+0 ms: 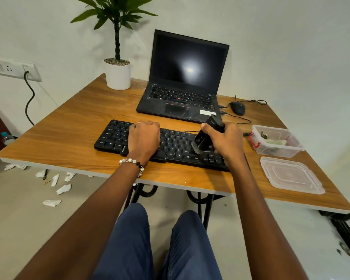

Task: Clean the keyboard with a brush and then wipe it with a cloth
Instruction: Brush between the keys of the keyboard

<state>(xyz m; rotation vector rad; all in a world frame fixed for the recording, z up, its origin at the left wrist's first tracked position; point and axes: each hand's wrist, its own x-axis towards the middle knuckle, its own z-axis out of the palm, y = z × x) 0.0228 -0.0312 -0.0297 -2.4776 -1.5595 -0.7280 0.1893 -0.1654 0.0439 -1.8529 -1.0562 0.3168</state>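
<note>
Keyboard: the flat black plastic keyboard (150, 145) lay on the wood-grain tabletop (73, 126), near the edge closest to you and in front of the open black laptop (182, 85).
Left hand: your left hand (143, 138) rested palm down on the keyboard's left-centre keys, fingers curled loosely over the far rows and closed on nothing; a bracelet of pale and black beads (132, 162) circled that wrist.
Right hand: your right hand (225, 139) was wrapped tight around the small black cleaning brush (205, 134), held tilted above the keyboard's right half.
Brush: its dark bristles pointed down and touched the keys right of the keyboard's centre.
Container: the clear plastic box with a red clasp (275, 141) stood just right of the keyboard, with its clear lid (290, 174) lying flat nearer to you.
Mouse: the black wired mouse (237, 108) sat beyond the keyboard's right end.
Cloth: you had something pale in the box; I cannot tell whether it was the cloth.
</note>
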